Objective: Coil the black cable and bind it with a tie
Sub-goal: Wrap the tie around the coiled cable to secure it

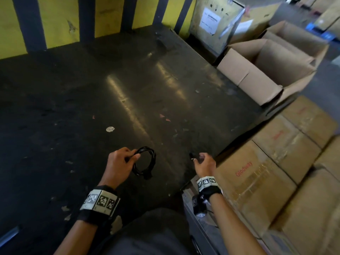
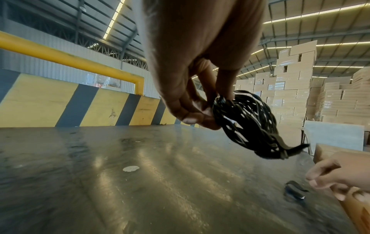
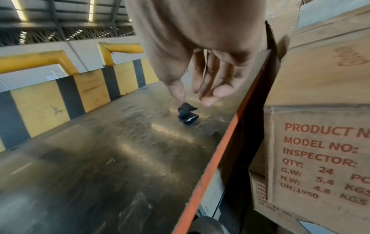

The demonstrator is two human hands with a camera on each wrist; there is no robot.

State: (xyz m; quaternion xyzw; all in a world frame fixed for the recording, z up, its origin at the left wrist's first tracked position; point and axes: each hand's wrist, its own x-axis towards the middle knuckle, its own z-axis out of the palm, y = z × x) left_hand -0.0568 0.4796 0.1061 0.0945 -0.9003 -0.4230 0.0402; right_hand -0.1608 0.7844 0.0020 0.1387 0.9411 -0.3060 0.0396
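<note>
My left hand [image 1: 133, 157] pinches the coiled black cable [image 1: 154, 159] at the coil's left side and holds it a little above the dark table [image 1: 128, 89]. In the left wrist view the cable [image 2: 250, 123] hangs as a loose bundle of loops from the thumb and fingers of my left hand [image 2: 206, 109]. A small folded black tie [image 3: 187, 114] lies on the table near its right edge. My right hand [image 3: 196, 98] hovers right over the tie with relaxed fingers. The thumb tip is at the tie's top fold; whether it touches is unclear. The tie [image 1: 191, 155] also shows in the head view.
Sealed cardboard boxes [image 1: 266, 172] are stacked against the table's right edge, which has an orange rim [image 3: 220, 150]. An open carton [image 1: 266, 67] stands at the back right. A yellow-and-black striped barrier [image 1: 55, 21] runs along the far side. A pale round spot [image 1: 110, 129] marks the tabletop.
</note>
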